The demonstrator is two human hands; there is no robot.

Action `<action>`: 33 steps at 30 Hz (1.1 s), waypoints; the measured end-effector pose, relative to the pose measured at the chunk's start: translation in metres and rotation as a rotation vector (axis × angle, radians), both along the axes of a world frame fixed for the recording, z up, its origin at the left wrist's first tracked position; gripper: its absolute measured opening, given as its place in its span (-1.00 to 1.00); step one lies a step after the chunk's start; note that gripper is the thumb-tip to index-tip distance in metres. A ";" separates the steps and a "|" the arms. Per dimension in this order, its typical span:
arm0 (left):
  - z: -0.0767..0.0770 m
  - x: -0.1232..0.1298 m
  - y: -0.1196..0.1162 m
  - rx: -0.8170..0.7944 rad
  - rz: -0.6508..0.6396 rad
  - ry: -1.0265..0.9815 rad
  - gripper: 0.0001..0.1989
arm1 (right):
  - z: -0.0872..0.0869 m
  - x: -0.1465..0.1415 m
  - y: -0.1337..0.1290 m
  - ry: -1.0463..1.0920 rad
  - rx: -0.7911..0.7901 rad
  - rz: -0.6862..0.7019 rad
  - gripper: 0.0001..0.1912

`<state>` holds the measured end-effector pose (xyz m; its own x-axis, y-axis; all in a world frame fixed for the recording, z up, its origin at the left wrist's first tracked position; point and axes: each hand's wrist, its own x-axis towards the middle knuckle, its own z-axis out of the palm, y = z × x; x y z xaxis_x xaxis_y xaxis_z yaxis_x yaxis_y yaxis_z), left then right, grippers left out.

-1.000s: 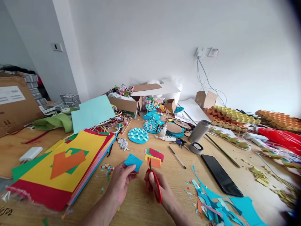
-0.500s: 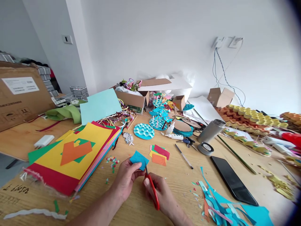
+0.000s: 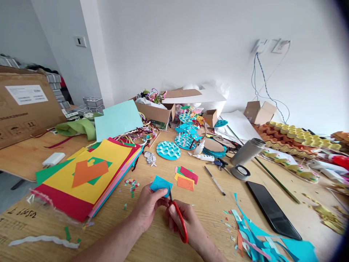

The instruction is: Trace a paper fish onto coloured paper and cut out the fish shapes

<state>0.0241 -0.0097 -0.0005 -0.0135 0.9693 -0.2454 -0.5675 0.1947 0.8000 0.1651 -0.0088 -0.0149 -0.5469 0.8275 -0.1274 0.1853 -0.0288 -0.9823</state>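
A small piece of blue paper [image 3: 160, 183] with faint drawn lines is pinched between the thumb and fingers of my left hand [image 3: 149, 204]. My right hand [image 3: 185, 220] grips the red-handled scissors [image 3: 180, 219], their blades touching the paper's right edge. Just beyond the hands lie small paper rectangles, an orange one [image 3: 185, 183] and a red one [image 3: 189, 174] among them. Farther back rests a blue disc with wavy trim [image 3: 168, 150], beside a grey paper cutout [image 3: 149, 158].
Left is a stack of coloured paper [image 3: 111, 160]. Blue paper scraps [image 3: 256, 233], a black phone [image 3: 272, 209] and a pen [image 3: 215, 180] lie to the right. A metal flask [image 3: 247, 151], glue bottle [image 3: 205, 157] and cardboard boxes [image 3: 155, 115] stand behind.
The camera view has shifted slightly. My hands keep nearly the same pose, with the scissors still at the blue paper's right edge.
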 end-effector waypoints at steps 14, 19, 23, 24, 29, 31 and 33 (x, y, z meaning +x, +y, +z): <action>-0.004 0.003 -0.002 0.046 -0.003 0.025 -0.79 | 0.004 0.001 -0.001 0.001 -0.002 -0.003 -0.38; -0.004 0.004 -0.003 0.036 0.010 0.013 -0.80 | 0.006 0.001 -0.001 -0.029 0.004 -0.010 -0.36; -0.002 0.004 -0.003 0.017 0.019 0.001 -0.79 | 0.006 0.001 -0.002 -0.030 0.020 -0.006 -0.36; -0.002 0.005 -0.003 0.014 0.018 0.000 -0.79 | 0.006 0.001 -0.002 -0.028 0.021 -0.007 -0.36; -0.002 0.004 -0.002 0.003 0.010 0.010 -0.79 | 0.005 0.000 -0.001 -0.022 -0.002 -0.008 -0.37; -0.002 0.004 -0.001 -0.007 0.010 0.019 -0.79 | 0.005 0.000 -0.002 -0.021 -0.008 -0.003 -0.37; -0.002 0.004 -0.001 -0.019 0.018 0.027 -0.79 | 0.005 0.000 -0.002 -0.020 -0.013 0.002 -0.38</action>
